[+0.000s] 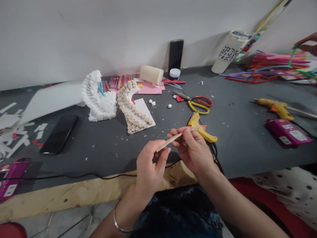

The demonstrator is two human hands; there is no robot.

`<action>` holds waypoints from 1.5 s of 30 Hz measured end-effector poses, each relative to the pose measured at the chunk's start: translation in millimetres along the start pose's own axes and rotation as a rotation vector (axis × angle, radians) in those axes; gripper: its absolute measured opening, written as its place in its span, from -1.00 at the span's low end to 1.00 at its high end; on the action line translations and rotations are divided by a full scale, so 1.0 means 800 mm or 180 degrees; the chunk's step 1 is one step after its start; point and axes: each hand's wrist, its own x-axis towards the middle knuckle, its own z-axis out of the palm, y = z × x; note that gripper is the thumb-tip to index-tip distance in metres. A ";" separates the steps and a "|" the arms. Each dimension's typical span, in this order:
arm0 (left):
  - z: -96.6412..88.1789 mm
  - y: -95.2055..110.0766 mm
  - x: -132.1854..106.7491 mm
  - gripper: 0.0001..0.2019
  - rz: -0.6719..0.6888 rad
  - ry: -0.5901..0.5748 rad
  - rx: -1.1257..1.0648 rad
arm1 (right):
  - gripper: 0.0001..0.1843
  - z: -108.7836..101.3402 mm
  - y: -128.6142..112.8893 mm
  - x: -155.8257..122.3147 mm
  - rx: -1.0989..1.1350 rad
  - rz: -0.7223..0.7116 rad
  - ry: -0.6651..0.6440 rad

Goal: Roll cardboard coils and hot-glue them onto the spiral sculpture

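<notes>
Both my hands hold one thin pale stick [176, 137] over the front edge of the grey table [104, 145]. My left hand [150, 167] pinches its lower left end between thumb and forefinger. My right hand [192, 148] grips its upper right part with closed fingers. Just behind my right hand lies a yellow glue gun [206, 134]. Further back stand a white foam curved model [97, 99] and a second curved model [132, 107] covered with small pale discs on a white card.
Scissors [198, 102] with red and yellow handles lie behind the glue gun. A black phone [59, 134] lies at left, another glue gun [274, 107] and a pink power strip [287, 132] at right. Coloured straws [277, 64] pile at the far right, where another person's hand [309, 43] reaches.
</notes>
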 end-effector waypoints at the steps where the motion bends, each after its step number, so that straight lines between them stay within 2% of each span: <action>1: 0.000 -0.001 0.000 -0.87 0.0152 0.0008 -0.0036 | -0.75 0.000 0.002 -0.001 0.0041 -0.0025 0.0003; 4: -0.002 -0.002 0.000 -0.90 0.0246 0.0001 -0.0167 | -0.76 0.000 0.005 -0.005 0.0043 -0.0120 0.0049; 9: 0.000 0.000 -0.003 -0.96 -0.0429 0.0015 -0.0452 | -0.78 -0.001 0.004 -0.012 0.0011 -0.0170 0.0028; 12: 0.003 0.004 -0.004 -0.91 -0.0854 0.0059 -0.0734 | -0.79 0.001 0.003 -0.015 0.0148 -0.0167 -0.0092; 14: 0.004 0.006 -0.004 -0.91 -0.0913 0.0112 -0.0783 | -0.79 0.002 0.003 -0.016 0.0232 -0.0161 -0.0108; 18: 0.002 0.001 -0.008 -0.92 -0.0515 0.0320 -0.0529 | -0.76 0.003 0.002 -0.017 0.0340 -0.0106 -0.0016; 22: 0.000 -0.007 -0.011 -0.88 0.0128 0.0264 -0.0246 | -0.75 0.003 0.001 -0.017 0.0361 -0.0151 0.0026; 24: -0.001 -0.009 -0.010 -0.87 0.0307 0.0327 -0.0142 | -0.76 0.004 0.001 -0.018 0.0356 -0.0154 0.0050; 33: -0.005 -0.004 -0.008 -0.90 0.0288 0.0401 0.0203 | -0.80 0.005 0.000 -0.022 0.0336 -0.0144 0.0025; 39: -0.003 -0.005 -0.012 -0.95 -0.0039 0.0156 -0.0009 | -0.80 0.002 0.000 -0.022 0.0167 -0.0353 -0.0003; 42: -0.003 0.000 -0.013 -0.96 -0.0570 0.0044 -0.0498 | -0.81 -0.001 0.002 -0.022 0.0104 -0.0473 -0.0041; 45: -0.003 0.008 -0.009 -0.93 -0.1217 0.0119 -0.1285 | -0.83 -0.003 0.003 -0.023 0.0039 -0.0485 -0.0122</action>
